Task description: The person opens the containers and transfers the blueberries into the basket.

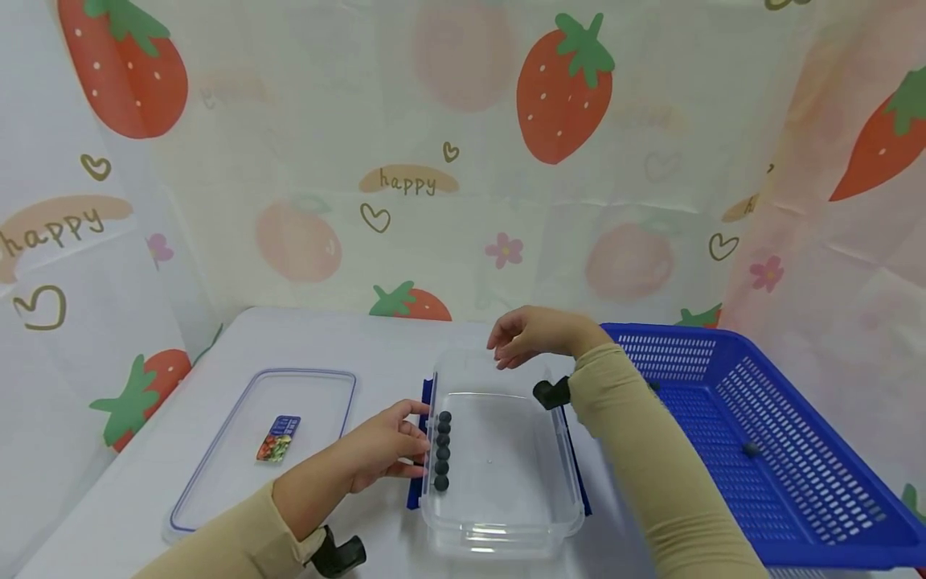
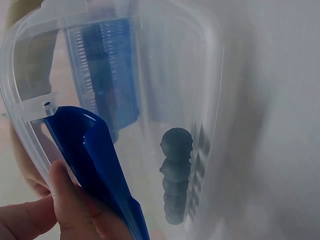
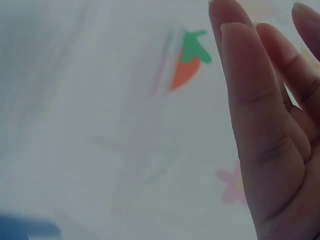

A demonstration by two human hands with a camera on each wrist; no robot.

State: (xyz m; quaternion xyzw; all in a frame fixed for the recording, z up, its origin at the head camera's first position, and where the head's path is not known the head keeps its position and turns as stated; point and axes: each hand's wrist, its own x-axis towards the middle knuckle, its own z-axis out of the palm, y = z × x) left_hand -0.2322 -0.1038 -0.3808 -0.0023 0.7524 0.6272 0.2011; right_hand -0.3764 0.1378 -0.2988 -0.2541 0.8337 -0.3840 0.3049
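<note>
A clear plastic box (image 1: 499,458) with blue side latches (image 2: 92,155) stands lidless on the table. Several dark round balls (image 1: 442,452) form a row along its left inner wall; through the clear plastic they also show in the left wrist view. My left hand (image 1: 383,446) holds the box's left side, its fingers at the rim and the blue latch. Over the far end of the box, my right hand (image 1: 538,334) hangs with loosely bent fingers (image 3: 260,105), and no object shows in it.
To the right is a blue perforated basket (image 1: 817,418) with a dark ball (image 1: 751,449) in it. A clear lid with a blue edge (image 1: 231,426) lies on the left of the white table, with a small printed packet (image 1: 278,439) over it. A strawberry-patterned cloth (image 1: 463,241) hangs behind.
</note>
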